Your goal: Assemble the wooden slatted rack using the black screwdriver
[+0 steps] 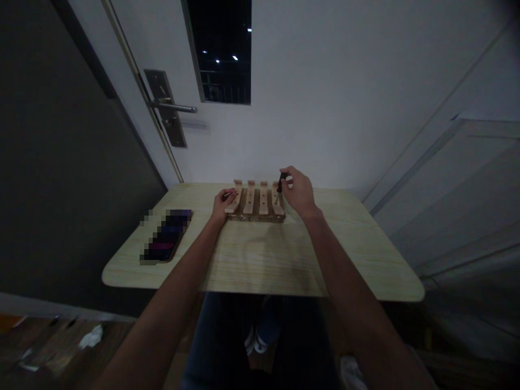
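A brown board with a shiny, plastic-like edge lies on the table. Across it sit several pale wooden pieces, each with a raised far end and small dark holes. My right hand is closed around the black handle of a screwdriver, held upright with its tip at the rightmost wooden piece. At the board's other end my left hand is closed on the leftmost wooden piece. Something small and reddish shows by its fingers, too small to name.
The pale wood-grain table stands against a white door with a metal handle and a dark window. A phone, partly pixelated, lies on the table's left side. My legs are under the front edge.
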The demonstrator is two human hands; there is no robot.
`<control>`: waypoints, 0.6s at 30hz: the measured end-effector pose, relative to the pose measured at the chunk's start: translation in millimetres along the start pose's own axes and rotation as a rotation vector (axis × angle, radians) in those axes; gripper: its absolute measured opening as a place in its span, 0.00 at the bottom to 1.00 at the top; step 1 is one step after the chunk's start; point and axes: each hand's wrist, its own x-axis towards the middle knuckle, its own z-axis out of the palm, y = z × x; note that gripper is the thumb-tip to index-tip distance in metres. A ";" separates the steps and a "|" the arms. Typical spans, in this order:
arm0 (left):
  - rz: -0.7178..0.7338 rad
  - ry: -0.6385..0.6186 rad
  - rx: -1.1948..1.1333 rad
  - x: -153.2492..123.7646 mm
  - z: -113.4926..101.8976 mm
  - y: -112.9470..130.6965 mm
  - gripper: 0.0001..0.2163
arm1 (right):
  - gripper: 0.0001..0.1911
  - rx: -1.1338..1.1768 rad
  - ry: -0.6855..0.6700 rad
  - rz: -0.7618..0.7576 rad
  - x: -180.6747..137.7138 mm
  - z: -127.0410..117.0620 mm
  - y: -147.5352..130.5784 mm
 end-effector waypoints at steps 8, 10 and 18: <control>0.005 -0.001 -0.006 -0.9 -0.7 0.4 0.17 | 0.12 0.010 -0.023 0.030 1.1 -2.2 -5.6; 0.006 0.003 -0.006 -0.7 -0.8 0.6 0.17 | 0.10 0.004 -0.014 0.040 0.7 -3.3 -6.5; 0.006 0.004 -0.017 -1.6 -0.2 1.3 0.16 | 0.07 -0.183 -0.012 0.147 -0.3 -5.8 -16.1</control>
